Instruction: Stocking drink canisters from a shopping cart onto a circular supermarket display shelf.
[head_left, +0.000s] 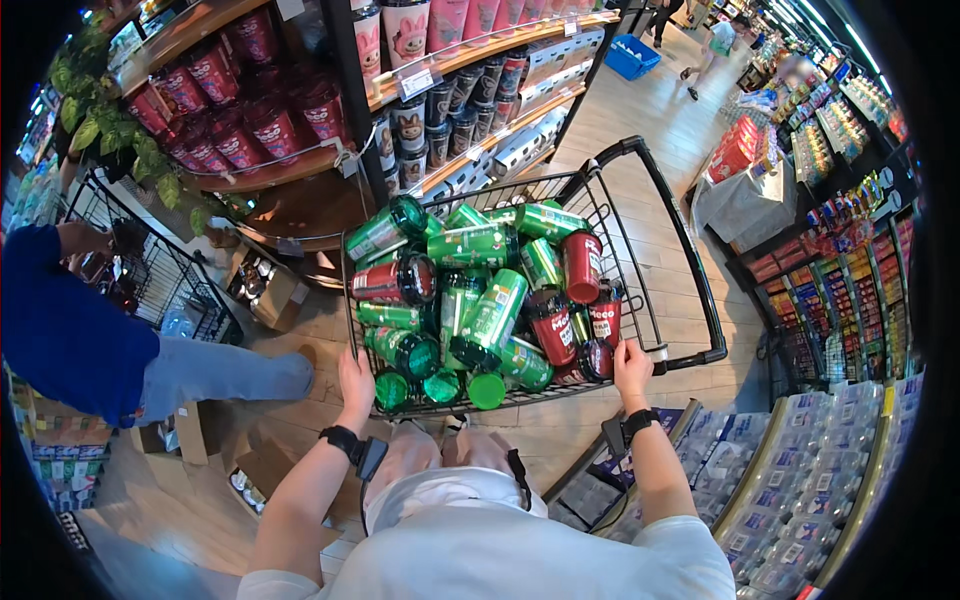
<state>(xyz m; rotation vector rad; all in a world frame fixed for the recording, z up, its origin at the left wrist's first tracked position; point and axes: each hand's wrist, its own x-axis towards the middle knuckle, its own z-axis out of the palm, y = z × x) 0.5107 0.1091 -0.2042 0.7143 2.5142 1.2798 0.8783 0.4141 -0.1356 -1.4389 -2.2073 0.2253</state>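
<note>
A black wire shopping cart (634, 292) stands crosswise before me, heaped with green lidded drink cups (491, 319) and several red Meco cups (553, 326). At the cart's left end, my left hand (356, 386) rests on the rim near its corner, fingers partly hidden behind the wrist side. My right hand (632, 367) is at the near right corner of the rim, beside the red cups, its fingers curled at the wire. The cart's black push handle (686, 240) lies farther right, touched by neither hand. Both wrists wear black straps with small devices.
Shelves of cups (450, 97) rise behind the cart. At left, a person in a blue top (75, 322) stands by another cart (161, 255). Open cardboard boxes (277, 300) sit on the floor. Stacked clear packs (795, 480) line the right; a blue basket (631, 57) is farther off.
</note>
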